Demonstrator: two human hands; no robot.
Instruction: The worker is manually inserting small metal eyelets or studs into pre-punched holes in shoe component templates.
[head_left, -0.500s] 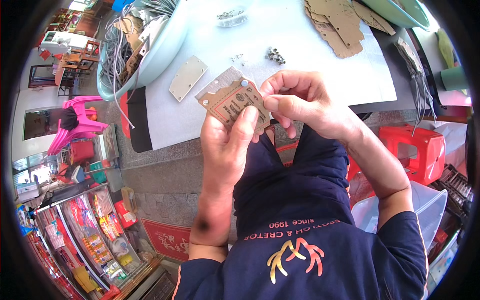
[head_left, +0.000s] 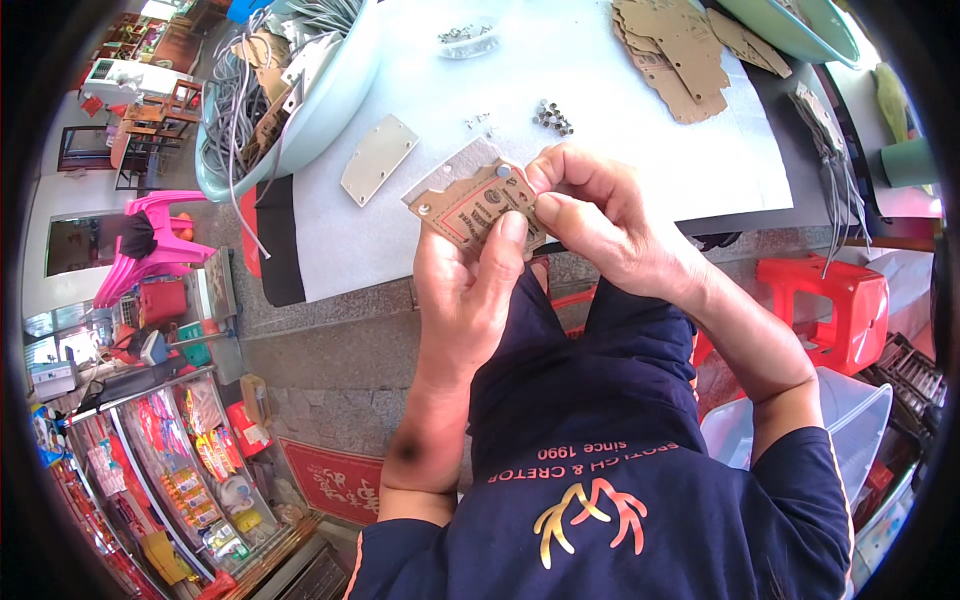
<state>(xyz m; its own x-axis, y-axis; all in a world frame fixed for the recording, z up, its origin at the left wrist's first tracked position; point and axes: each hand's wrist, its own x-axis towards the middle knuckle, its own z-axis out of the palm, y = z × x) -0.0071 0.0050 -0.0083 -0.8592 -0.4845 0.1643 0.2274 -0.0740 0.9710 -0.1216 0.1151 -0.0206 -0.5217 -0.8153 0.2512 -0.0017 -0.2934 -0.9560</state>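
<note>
At the centre of the head view, you hold a brown printed card (head_left: 465, 212) against a grey sheet (head_left: 468, 163), near the table's front edge. Your left hand (head_left: 462, 285) is closed on the card, thumb across its face; your right hand (head_left: 615, 225) is curled, thumb and forefinger nearly meeting at its right edge, though whether they grip anything cannot be told. The step in hand appears to be work on that edge, beside a round stud (head_left: 503, 171); the next move probably calls for a steady left grip and fine right fingertip control. For moving, the white covering (head_left: 690, 165) offers open room right of centre; a cream plate (head_left: 380, 160) and blue basin (head_left: 330, 110) limit the upper left, loose metal pieces (head_left: 552, 118) the upper centre.
</note>
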